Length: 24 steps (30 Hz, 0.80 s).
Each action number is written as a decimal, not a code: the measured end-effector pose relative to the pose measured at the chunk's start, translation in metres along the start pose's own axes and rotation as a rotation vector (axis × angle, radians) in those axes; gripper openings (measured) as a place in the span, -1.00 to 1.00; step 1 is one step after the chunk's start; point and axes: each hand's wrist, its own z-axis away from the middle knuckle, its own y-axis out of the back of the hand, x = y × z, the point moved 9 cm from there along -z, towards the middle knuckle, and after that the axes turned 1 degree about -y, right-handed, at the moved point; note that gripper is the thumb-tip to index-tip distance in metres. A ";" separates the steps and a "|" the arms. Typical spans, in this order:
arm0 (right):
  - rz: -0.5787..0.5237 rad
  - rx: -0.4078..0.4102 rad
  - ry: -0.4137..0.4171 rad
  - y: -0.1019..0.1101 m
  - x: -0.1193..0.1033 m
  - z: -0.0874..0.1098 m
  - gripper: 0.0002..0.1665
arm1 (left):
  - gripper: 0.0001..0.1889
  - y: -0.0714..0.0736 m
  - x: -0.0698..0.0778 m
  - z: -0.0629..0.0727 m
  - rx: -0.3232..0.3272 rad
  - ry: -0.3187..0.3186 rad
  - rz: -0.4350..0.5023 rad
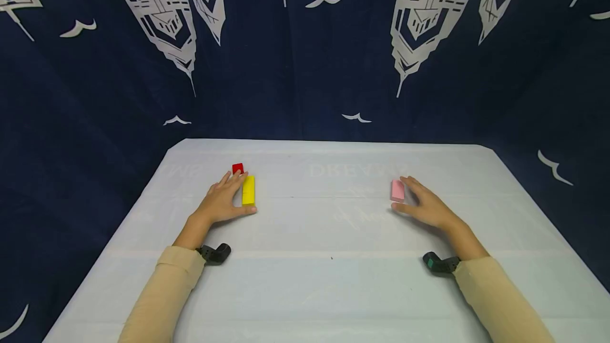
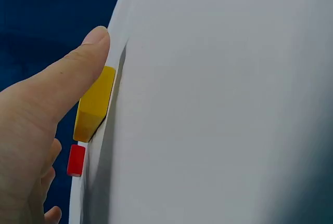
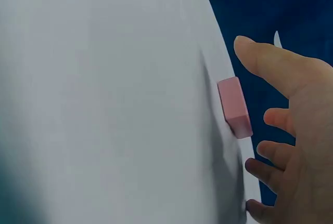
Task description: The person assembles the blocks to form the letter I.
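On the left of the table stands a long yellow block (image 1: pixel 248 190), with a small red block (image 1: pixel 238 168) just beyond its far end. My left hand (image 1: pixel 220 199) is spread beside the yellow block. Its thumb lies by the near end, and its fingertips reach the far end and overlap the red block in the head view. In the left wrist view the thumb covers part of the yellow block (image 2: pixel 96 107). Over on the right is a pink block (image 1: pixel 397 190). My right hand (image 1: pixel 427 207) is spread around it, thumb at the near end and fingers by the far end. A gap shows between thumb and pink block (image 3: pixel 233 107) in the right wrist view.
Both blocks' surroundings are a white-covered table (image 1: pixel 295 290) with faint creases. Behind it hangs a dark blue cloth (image 1: pixel 295 78) with white building and bird prints. A black camera mount sits on each wrist, close over the table.
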 end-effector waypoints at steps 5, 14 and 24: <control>-0.022 0.034 0.002 -0.001 0.001 -0.004 0.00 | 0.11 -0.002 -0.005 -0.004 -0.020 0.011 0.086; -0.043 0.120 -0.007 -0.001 0.011 -0.011 -0.17 | 0.06 -0.007 -0.013 -0.010 -0.056 0.051 0.174; -0.064 0.219 -0.009 -0.001 0.020 -0.009 -0.24 | 0.05 -0.009 -0.016 -0.012 -0.036 0.067 0.213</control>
